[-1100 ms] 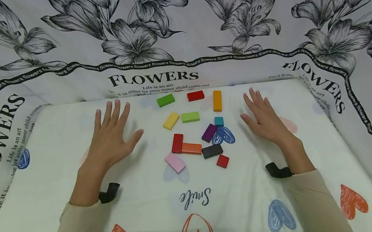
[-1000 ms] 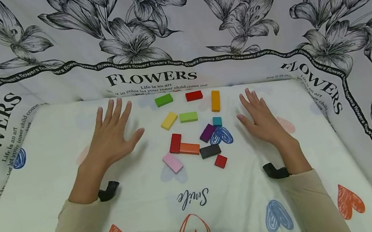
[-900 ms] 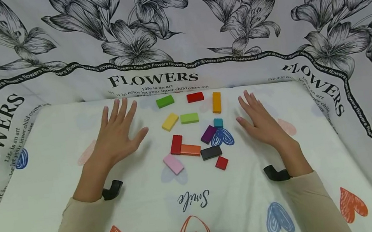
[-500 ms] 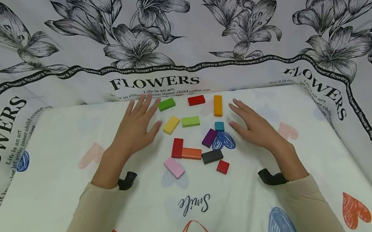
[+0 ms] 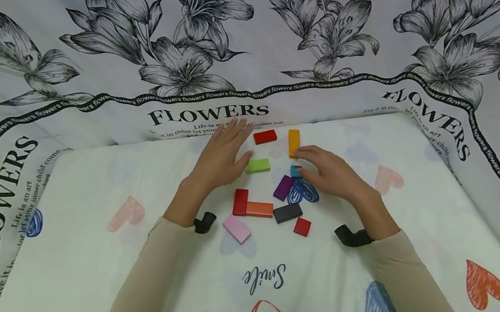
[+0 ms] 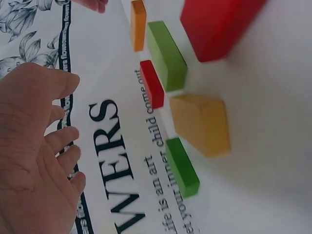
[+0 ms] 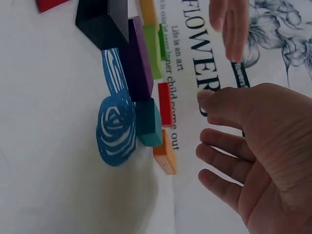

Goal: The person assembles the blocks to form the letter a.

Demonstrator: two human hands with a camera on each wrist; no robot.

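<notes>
My left hand [image 5: 219, 160], fingers extended, is over the left back of a group of coloured wooden blocks. In the head view it covers the yellow block [image 6: 202, 124] and the dark green block [image 6: 181, 166], both visible from the left wrist. Its thumb overlaps the end of a lime green block [image 5: 259, 166]. My right hand [image 5: 332, 174], loosely bent and holding nothing, is at the group's right side. Its fingertips overlap the near end of an amber block [image 5: 294, 140], and its thumb partly covers a small teal block [image 7: 148, 122]. A purple block [image 5: 283, 187] lies just left of that.
Nearer me are a red block [image 5: 240, 202] against an orange one [image 5: 259, 209], a pink block [image 5: 237, 229], a black block [image 5: 288, 212] and a small red block [image 5: 302, 227]. Another red block [image 5: 265, 136] lies at the back. White printed cloth [image 5: 179, 302] covers the table.
My left hand has moved right from beside the blocks to above the yellow and dark green ones. My right hand has moved left to the amber and teal blocks, its fingers bending more. The blocks stay put.
</notes>
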